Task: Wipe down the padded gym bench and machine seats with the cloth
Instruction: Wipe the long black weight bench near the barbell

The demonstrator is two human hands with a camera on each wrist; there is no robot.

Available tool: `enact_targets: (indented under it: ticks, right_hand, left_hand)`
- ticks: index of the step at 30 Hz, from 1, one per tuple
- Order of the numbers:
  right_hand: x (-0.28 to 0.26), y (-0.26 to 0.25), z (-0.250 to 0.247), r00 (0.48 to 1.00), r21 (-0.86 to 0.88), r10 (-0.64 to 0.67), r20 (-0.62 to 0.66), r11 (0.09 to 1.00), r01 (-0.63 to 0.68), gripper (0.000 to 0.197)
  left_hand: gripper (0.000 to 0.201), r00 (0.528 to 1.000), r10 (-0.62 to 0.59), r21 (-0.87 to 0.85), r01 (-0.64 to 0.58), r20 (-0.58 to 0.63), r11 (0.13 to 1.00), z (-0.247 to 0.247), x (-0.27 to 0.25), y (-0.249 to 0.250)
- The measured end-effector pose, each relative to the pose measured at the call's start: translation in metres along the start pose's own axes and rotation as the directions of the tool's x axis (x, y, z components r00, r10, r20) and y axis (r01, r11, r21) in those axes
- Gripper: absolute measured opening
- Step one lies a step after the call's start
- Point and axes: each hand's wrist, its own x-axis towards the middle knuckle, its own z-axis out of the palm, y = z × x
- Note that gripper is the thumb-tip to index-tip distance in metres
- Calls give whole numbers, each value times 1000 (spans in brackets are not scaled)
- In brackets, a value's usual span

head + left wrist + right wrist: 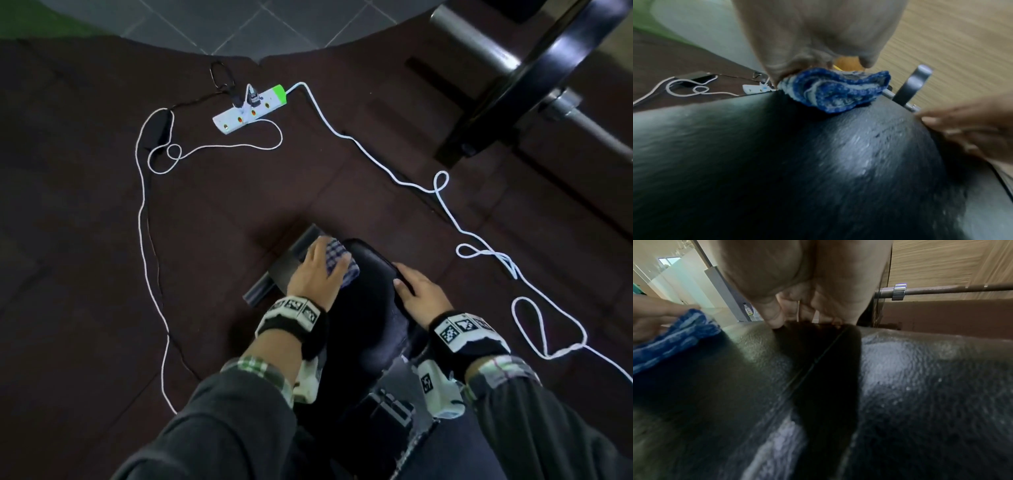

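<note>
Dark brown rubber floor [85, 212] all around, grey tile strip at the far edge. Black padded bench [366, 308] runs away from the person, its far end rounded; vinyl is pebbled and glossy, with a pale sheen and small specks on the right side in the wrist views (can't tell if wet or just glare). A seam line runs along the pad's top.

Cloth [337, 260] is blue-and-white checked, bunched into a thick folded wad, sitting on the far-left corner of the pad. Left hand [317, 274] lies on top of it, fingers curled over the wad and gripping it against the vinyl. In the left wrist view the cloth [838, 91] shows wavy stacked folds, its lower edge touching the pad.

Right hand [419, 294] is on the pad's right edge, thumb on top, fingers wrapped over the side, gripping the bench.

On the floor: white power strip [250, 109] with a green end, plugs in it, white cable [445, 205] looping off to the right. Dark weight plate on a bar [534, 68] upper right.
</note>
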Motion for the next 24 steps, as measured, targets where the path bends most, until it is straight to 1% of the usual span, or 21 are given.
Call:
enact_targets:
  ticks: [2, 4, 7, 10, 11, 12, 14, 16, 17, 19, 21, 22, 24]
  right_hand:
    - [0, 1, 1, 1000, -6, 8, 5, 1000, -8, 44]
    - [-3, 4, 2, 1000, -14, 25, 4, 1000, -25, 46]
    - [-11, 10, 3, 998, -6, 55, -15, 998, -56, 49]
    - [-23, 17, 5, 994, -23, 101, -49, 995, -102, 52]
    - [-27, 18, 6, 992, -38, 118, -55, 992, -120, 52]
    - [-31, 18, 6, 989, -54, 131, -62, 989, -135, 53]
    - [-37, 18, 8, 986, -70, 139, -87, 987, -145, 55]
    - [-42, 17, 9, 986, -80, 131, -106, 987, -140, 57]
    - [-42, 16, 10, 985, -82, 137, -108, 986, -146, 57]
    - [-41, 17, 10, 983, -70, 148, -105, 985, -156, 57]
    - [-40, 21, 11, 984, -46, 144, -104, 988, -149, 57]
    - [-40, 23, 11, 985, -33, 135, -103, 990, -139, 57]
    - [-43, 27, 12, 988, -8, 108, -108, 994, -109, 57]
  left_hand:
    - [59, 999, 5, 110, -10, 49, 994, 1, 5, 7]
    - [56, 997, -30, 179, 18, 64, 984, 1, -4, -1]
    - [55, 996, -87, 156, 81, 29, 984, 2, -35, -41]
    - [69, 989, -138, 94, 143, -58, 985, 2, -79, -88]
    - [69, 984, -154, 55, 160, -87, 986, 2, -92, -99]
    - [63, 979, -174, 18, 177, -110, 984, 5, -102, -105]
    - [56, 967, -220, 3, 222, -128, 975, 7, -109, -106]
    - [57, 949, -281, 58, 291, -139, 955, 6, -98, -93]
    - [57, 947, -293, 85, 306, -134, 948, 5, -88, -83]
    - [57, 962, -261, 119, 269, -78, 956, 2, -71, -67]
    - [59, 970, -242, 113, 245, -37, 963, 0, -63, -63]
    - [60, 968, -248, 108, 251, -48, 962, 1, -65, -66]
    - [64, 960, -250, 104, 263, -126, 959, 5, -83, -81]
